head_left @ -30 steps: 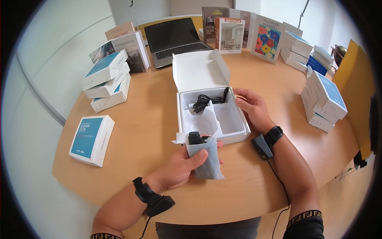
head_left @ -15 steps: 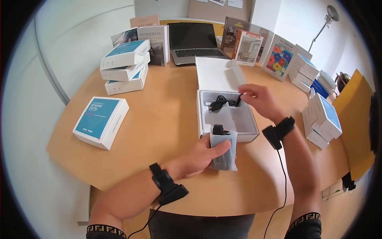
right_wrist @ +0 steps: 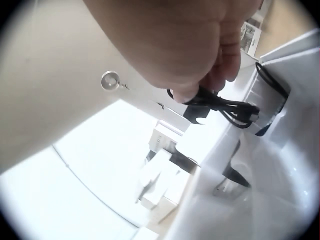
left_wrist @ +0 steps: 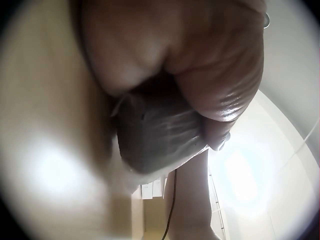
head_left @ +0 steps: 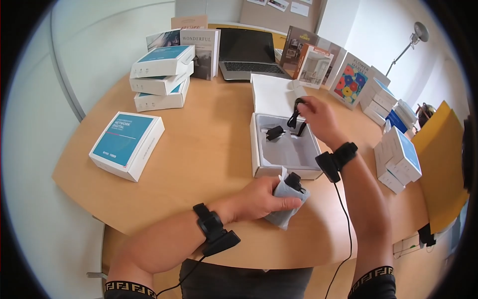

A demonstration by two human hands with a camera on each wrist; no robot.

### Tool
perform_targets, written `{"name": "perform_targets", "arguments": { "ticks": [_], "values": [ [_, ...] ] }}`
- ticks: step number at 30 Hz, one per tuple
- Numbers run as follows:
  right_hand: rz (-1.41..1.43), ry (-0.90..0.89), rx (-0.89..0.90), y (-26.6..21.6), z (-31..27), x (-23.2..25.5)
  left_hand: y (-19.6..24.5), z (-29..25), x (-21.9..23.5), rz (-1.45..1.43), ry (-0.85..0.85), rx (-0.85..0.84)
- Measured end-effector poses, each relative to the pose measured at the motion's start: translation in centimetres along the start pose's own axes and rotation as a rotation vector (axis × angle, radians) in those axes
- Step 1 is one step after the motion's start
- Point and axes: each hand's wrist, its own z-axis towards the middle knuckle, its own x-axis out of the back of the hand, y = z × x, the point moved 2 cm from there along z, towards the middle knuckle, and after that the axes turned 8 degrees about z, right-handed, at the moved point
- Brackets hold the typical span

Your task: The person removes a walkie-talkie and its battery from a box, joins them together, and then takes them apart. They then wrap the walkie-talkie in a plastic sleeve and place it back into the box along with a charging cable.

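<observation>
My left hand grips a pale grey plastic sleeve below the open box, with the thumb across its front. A black device pokes out of the sleeve's upper end, which tilts to the right. In the left wrist view the sleeve fills the curl of the fingers. Over the back of the box, my right hand pinches a looped black cable between thumb and fingers. The right wrist view has the cable bundle hanging beside the tray wall. A black plug-like piece shows inside the white box.
The box's lid is folded back towards a laptop. A closed blue-and-white box lies at the left, below a stack of boxes. More boxes stand at the right. Upright books line the back.
My right hand has moved from the box's right side to the cable and raised it from the tray. My left hand has tilted the sleeve rightwards. The head view has turned right.
</observation>
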Motion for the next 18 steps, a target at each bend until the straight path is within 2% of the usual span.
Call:
{"name": "perform_targets", "arguments": {
  "ticks": [1, 2, 4, 6, 8, 12, 18],
  "values": [
    [0.17, 0.055, -0.016, 0.0, -0.4, 0.3, 0.1, 0.0, -0.1, -0.002, -0.002, -0.006],
    [0.163, 0.059, -0.015, 0.0, -1.1, 0.7, 0.4, 0.0, -0.1, 0.062, 0.004, -0.028],
    [0.493, 0.114, -0.09, 0.0, -2.7, 1.4, 0.6, 0.1, -0.2, 0.127, 0.004, -0.055],
    [0.57, 0.119, -0.117, 0.1, -4.6, 1.5, 0.6, 0.0, -0.3, 0.21, 0.053, -0.074],
    [0.923, 0.111, -0.122, -0.3, -6.4, 0.9, 0.4, 0.1, -0.4, 0.218, 0.042, -0.091],
    [1.06, 0.108, -0.122, -1.2, -8.3, 0.6, -0.7, 0.5, -0.7, 0.197, 0.045, -0.122],
    [1.103, 0.111, -0.073, -0.8, -9.4, -0.3, -0.6, 0.4, -0.8, 0.143, 0.002, -0.076]
  ]
}}
